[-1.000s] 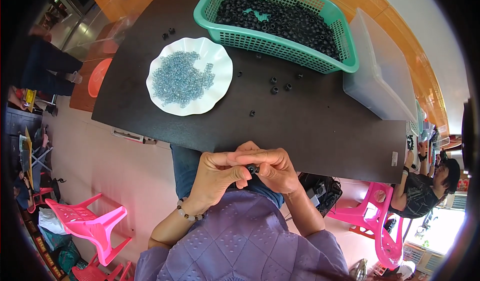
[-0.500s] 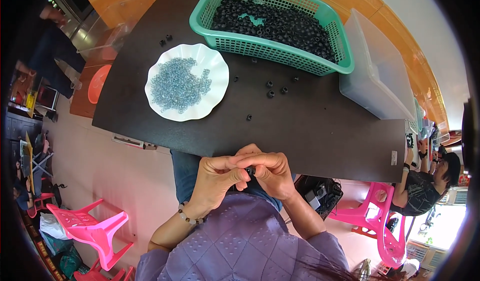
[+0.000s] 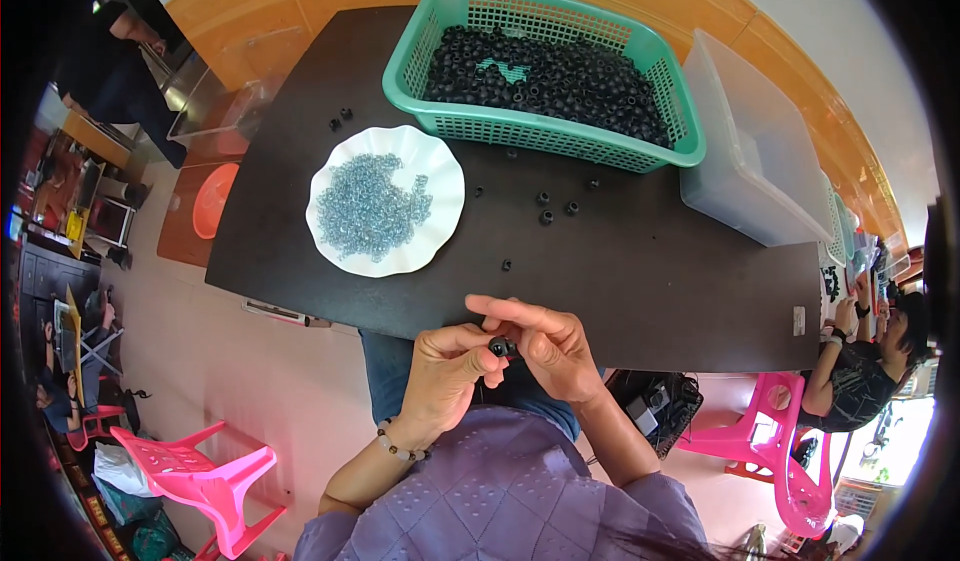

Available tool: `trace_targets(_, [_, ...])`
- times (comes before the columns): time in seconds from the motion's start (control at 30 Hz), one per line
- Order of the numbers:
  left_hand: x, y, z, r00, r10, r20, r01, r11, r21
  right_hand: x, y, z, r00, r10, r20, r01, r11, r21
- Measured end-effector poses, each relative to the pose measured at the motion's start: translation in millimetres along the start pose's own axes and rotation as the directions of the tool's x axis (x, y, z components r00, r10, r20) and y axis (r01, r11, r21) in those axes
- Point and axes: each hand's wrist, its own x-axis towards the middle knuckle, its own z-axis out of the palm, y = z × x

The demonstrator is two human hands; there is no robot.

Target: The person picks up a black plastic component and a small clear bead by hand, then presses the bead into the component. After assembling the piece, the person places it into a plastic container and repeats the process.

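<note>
Over my lap, just off the table's near edge, my left hand (image 3: pixel 446 371) pinches a small, round, glossy black part (image 3: pixel 500 346) between thumb and forefinger. Close against its right side is my right hand (image 3: pixel 556 349), its forefinger stretched out to the left and its fingers apart. I cannot tell whether the right fingertips touch the part. Several similar black parts (image 3: pixel 546 218) lie scattered on the dark table (image 3: pixel 640 291). A white scalloped plate (image 3: pixel 448 201) at the left holds many small clear bluish rings (image 3: pixel 365 211).
A green plastic basket (image 3: pixel 560 139) full of black parts stands at the back. To its right is a translucent bin (image 3: pixel 750 161). Pink chairs (image 3: pixel 205 476) stand on the floor. A seated person (image 3: pixel 865 371) works at the far right; another person (image 3: pixel 125 71) stands at the far left.
My right hand's fingers have opened away from the black part, uncovering it. My left hand keeps its pinch. The whole view has shifted slightly, with the table lower in it.
</note>
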Motion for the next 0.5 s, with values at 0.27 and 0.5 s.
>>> trace_targets(0.27, [5,0,-1,1.000,-0.003,-0.010,0.003,1.000,-0.005,5,-10,-5,0.998,-0.064,-0.001,0.063,0.978,-0.199])
trace_targets(0.5, [9,-2,1,0.998,-0.057,-0.023,0.057,0.998,-0.022,10,-18,-6,0.995,-0.088,0.044,0.097,0.937,-0.336])
